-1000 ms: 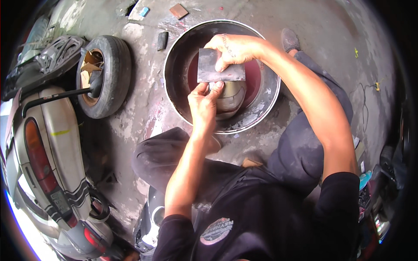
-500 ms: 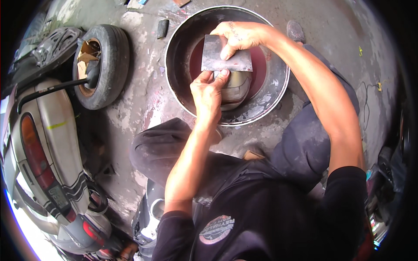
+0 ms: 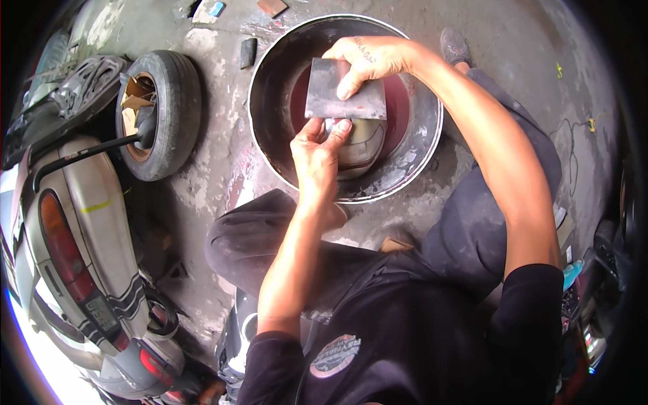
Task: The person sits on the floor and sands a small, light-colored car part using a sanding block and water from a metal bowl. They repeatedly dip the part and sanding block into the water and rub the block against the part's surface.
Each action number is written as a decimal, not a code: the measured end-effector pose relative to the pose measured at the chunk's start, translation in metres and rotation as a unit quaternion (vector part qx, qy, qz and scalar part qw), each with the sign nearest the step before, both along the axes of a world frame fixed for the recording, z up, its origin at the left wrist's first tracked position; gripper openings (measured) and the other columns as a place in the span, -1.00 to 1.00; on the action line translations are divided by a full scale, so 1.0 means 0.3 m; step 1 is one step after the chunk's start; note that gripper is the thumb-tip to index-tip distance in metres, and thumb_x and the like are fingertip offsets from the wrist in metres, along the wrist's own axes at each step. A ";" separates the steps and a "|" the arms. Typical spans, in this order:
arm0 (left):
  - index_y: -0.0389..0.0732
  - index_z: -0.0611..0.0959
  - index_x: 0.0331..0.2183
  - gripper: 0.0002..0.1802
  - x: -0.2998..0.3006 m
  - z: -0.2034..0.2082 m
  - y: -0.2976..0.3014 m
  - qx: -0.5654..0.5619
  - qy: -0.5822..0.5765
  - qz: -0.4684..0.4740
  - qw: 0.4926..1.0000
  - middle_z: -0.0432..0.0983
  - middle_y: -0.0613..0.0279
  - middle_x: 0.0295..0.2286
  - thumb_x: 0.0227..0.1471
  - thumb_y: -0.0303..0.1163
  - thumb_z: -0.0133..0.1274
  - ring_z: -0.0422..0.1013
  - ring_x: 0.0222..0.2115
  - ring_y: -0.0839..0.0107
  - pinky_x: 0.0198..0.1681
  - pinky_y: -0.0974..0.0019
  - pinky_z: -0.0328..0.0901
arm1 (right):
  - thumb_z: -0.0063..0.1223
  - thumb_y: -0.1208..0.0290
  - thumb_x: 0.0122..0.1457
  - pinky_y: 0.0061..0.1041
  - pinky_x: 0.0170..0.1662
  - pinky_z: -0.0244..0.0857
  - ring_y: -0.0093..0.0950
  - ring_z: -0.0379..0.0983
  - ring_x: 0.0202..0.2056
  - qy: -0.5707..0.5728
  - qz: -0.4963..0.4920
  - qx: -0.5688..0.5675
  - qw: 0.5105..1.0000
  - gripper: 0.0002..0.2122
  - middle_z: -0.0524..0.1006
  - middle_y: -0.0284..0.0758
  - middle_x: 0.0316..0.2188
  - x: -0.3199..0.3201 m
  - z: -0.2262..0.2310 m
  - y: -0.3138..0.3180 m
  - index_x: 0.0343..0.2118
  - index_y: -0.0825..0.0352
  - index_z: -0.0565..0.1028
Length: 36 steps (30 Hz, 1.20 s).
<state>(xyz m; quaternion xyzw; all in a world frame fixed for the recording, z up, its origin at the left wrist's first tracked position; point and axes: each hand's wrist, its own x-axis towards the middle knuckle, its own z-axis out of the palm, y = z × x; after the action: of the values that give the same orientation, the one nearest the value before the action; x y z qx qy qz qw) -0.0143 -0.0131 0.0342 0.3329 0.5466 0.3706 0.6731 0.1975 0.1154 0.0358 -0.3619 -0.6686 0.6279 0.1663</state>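
A square dark grey sheet that looks like sandpaper (image 3: 327, 91) is held flat over a round black basin (image 3: 270, 101). My right hand (image 3: 371, 57) grips it from the far side, thumb on top and fingers hidden behind. At its near edge, my left hand (image 3: 317, 152) is closed in a pinch, the thumb just below the edge and the fingertips partly hidden by the sheet. Beneath lies a curved beige-grey shell-like piece (image 3: 364, 152), mostly covered. Dark reddish liquid (image 3: 398, 115) shows in the basin around it.
At left stands a tyre (image 3: 177, 115) with cardboard scraps inside, beside pale motorcycle body panels (image 3: 101, 209) with red-orange lamps. A small dark block (image 3: 248, 52) lies left of the basin. A brown piece (image 3: 272, 7) and a thin cord (image 3: 574, 148) are on the floor.
The left thumb has slipped from overlapping the sheet's near edge to just below it. The sheet tilts slightly differently. The whole view has shifted a little.
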 end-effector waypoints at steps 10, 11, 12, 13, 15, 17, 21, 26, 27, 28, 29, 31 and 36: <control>-0.39 0.67 0.02 -0.59 0.016 0.030 0.007 0.018 -0.015 -0.010 1.000 0.68 0.18 -0.15 0.18 -0.40 0.30 0.53 -0.17 0.49 0.00 0.37 0.40 | 0.35 0.38 -0.07 -0.38 -0.19 0.47 -0.39 0.63 -0.29 -0.105 0.024 0.011 0.994 -0.54 0.68 -0.18 -0.34 -0.023 0.115 -0.021 -0.06 0.44 0.60; -0.39 0.68 0.02 -0.59 0.017 0.031 0.006 0.015 -0.016 -0.008 1.000 0.68 0.18 -0.15 0.18 -0.40 0.30 0.53 -0.17 0.50 0.00 0.37 0.40 | 0.35 0.37 -0.07 -0.37 -0.14 0.47 -0.35 0.63 -0.25 -0.113 0.014 0.036 0.993 -0.49 0.67 -0.14 -0.30 -0.029 0.112 -0.030 -0.01 0.46 0.58; -0.39 0.68 0.01 -0.60 0.016 0.028 0.006 0.017 -0.015 -0.005 1.000 0.68 0.18 -0.15 0.18 -0.40 0.30 0.53 -0.18 0.50 -0.02 0.37 0.40 | 0.34 0.36 -0.06 -0.36 -0.10 0.46 -0.32 0.63 -0.21 -0.120 0.004 0.061 0.991 -0.45 0.67 -0.11 -0.26 -0.030 0.105 -0.040 0.04 0.47 0.56; -0.39 0.69 -0.01 -0.61 0.016 0.024 0.004 0.020 -0.015 -0.002 1.000 0.68 0.17 -0.16 0.18 -0.39 0.30 0.53 -0.19 0.50 -0.03 0.38 0.40 | 0.34 0.35 -0.06 -0.34 -0.06 0.46 -0.29 0.63 -0.17 -0.129 -0.005 0.086 0.988 -0.41 0.66 -0.07 -0.23 -0.030 0.100 -0.051 0.10 0.48 0.54; -0.40 0.69 -0.03 -0.63 0.017 0.020 0.004 0.018 -0.011 0.001 1.000 0.68 0.16 -0.19 0.17 -0.39 0.30 0.53 -0.21 0.50 -0.06 0.39 0.39 | 0.34 0.34 -0.05 -0.33 0.01 0.44 -0.26 0.60 -0.09 -0.146 -0.025 0.107 0.983 -0.34 0.64 -0.05 -0.17 -0.030 0.104 -0.078 0.17 0.49 0.48; -0.40 0.70 -0.06 -0.64 0.020 0.035 0.011 0.013 -0.003 0.001 1.000 0.69 0.15 -0.22 0.16 -0.39 0.31 0.53 -0.24 0.50 -0.09 0.40 0.39 | 0.34 0.32 -0.04 -0.32 0.05 0.42 -0.25 0.58 -0.04 -0.154 -0.030 0.113 0.981 -0.31 0.62 -0.06 -0.13 -0.027 0.108 -0.082 0.21 0.50 0.45; -0.40 0.73 -0.15 -0.69 0.027 0.047 0.013 -0.005 0.002 0.028 1.000 0.69 0.16 -0.29 0.12 -0.40 0.33 0.53 -0.31 0.50 -0.16 0.41 0.39 | 0.36 0.31 -0.03 -0.33 0.06 0.40 -0.27 0.55 -0.03 -0.156 0.004 0.055 0.986 -0.29 0.61 -0.12 -0.13 -0.036 0.099 -0.043 0.22 0.51 0.44; -0.40 0.73 -0.21 -0.74 0.024 0.044 0.019 -0.028 -0.002 0.036 0.999 0.68 0.17 -0.32 0.08 -0.43 0.35 0.53 -0.36 0.49 -0.21 0.41 0.38 | 0.40 0.32 -0.04 -0.36 0.05 0.39 -0.30 0.53 -0.04 -0.176 0.017 0.024 0.984 -0.29 0.61 -0.17 -0.14 -0.048 0.083 -0.021 0.22 0.51 0.44; -0.39 0.73 -0.22 -0.74 0.024 0.043 0.015 -0.029 -0.002 0.038 0.999 0.68 0.17 -0.33 0.08 -0.43 0.34 0.53 -0.36 0.49 -0.22 0.41 0.38 | 0.41 0.32 -0.04 -0.37 0.04 0.39 -0.32 0.53 -0.04 -0.178 0.021 0.023 0.983 -0.28 0.61 -0.17 -0.14 -0.045 0.076 -0.019 0.22 0.51 0.43; -0.39 0.73 -0.22 -0.74 0.026 0.043 0.015 -0.027 -0.002 0.040 0.999 0.68 0.17 -0.33 0.08 -0.43 0.34 0.53 -0.36 0.48 -0.22 0.41 0.37 | 0.41 0.33 -0.05 -0.39 0.03 0.39 -0.33 0.54 -0.05 -0.177 0.024 0.021 0.984 -0.28 0.61 -0.17 -0.14 -0.045 0.070 -0.013 0.21 0.51 0.44; -0.39 0.73 -0.22 -0.75 0.027 0.043 0.015 -0.026 -0.002 0.041 0.999 0.68 0.17 -0.33 0.08 -0.43 0.34 0.53 -0.36 0.48 -0.23 0.42 0.37 | 0.42 0.34 -0.06 -0.40 0.02 0.39 -0.34 0.54 -0.07 -0.175 0.027 0.020 0.984 -0.29 0.62 -0.17 -0.15 -0.043 0.065 -0.007 0.20 0.51 0.45; -0.38 0.73 -0.22 -0.75 0.025 0.043 0.015 -0.030 0.003 0.044 0.999 0.68 0.18 -0.34 0.08 -0.43 0.34 0.53 -0.37 0.48 -0.22 0.41 0.38 | 0.43 0.35 -0.08 -0.43 0.00 0.39 -0.37 0.56 -0.13 -0.167 0.037 0.008 0.985 -0.34 0.64 -0.18 -0.21 -0.049 0.059 0.008 0.13 0.53 0.50; -0.37 0.73 -0.23 -0.74 0.031 0.048 0.013 -0.038 -0.013 0.056 0.998 0.67 0.18 -0.34 0.07 -0.41 0.36 0.54 -0.36 0.47 -0.19 0.40 0.39 | 0.45 0.37 -0.12 -0.46 -0.12 0.42 -0.44 0.57 -0.34 -0.133 0.040 -0.001 0.990 -0.51 0.66 -0.22 -0.40 -0.051 0.044 0.029 -0.11 0.53 0.60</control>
<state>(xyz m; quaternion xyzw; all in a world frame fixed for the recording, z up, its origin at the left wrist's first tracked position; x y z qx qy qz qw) -0.0048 -0.0090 0.0485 0.2711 0.5696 0.3913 0.6700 0.1823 0.1241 0.0489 -0.4155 -0.6980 0.5810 0.0505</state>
